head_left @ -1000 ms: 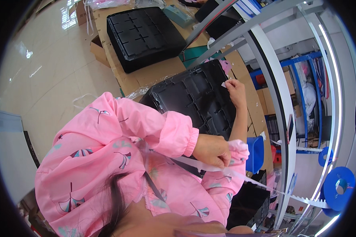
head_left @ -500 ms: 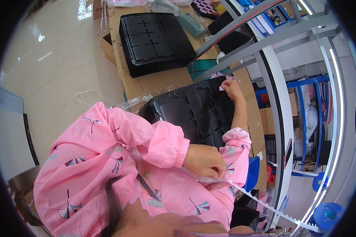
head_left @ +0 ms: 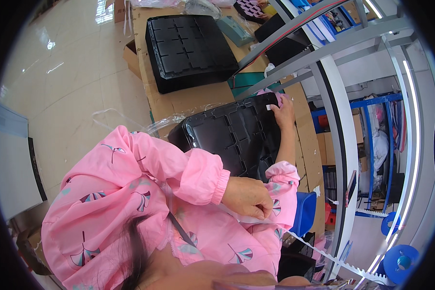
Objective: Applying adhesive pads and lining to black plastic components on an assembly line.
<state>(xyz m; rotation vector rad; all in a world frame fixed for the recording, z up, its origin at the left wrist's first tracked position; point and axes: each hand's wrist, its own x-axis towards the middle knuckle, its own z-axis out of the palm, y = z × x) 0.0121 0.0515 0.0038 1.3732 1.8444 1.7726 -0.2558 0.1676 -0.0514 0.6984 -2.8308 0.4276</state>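
So, at the dial's centre we've got the nearer black case [head_left: 215, 135]; at five o'clock our left hand [head_left: 249, 198] pinches a white toothed strip [head_left: 324, 252]; at two, our right hand [head_left: 283, 112] has its thumb at a white tab [head_left: 269, 108], grip unclear; at four, a blue reel [head_left: 392, 267].

Blue plastic bin [head_left: 305, 215] lower right, cardboard box [head_left: 131, 59] upper left, teal oblong block [head_left: 234, 30] top centre, blue-framed shelving [head_left: 372, 101] behind grey metal frame [head_left: 304, 61].
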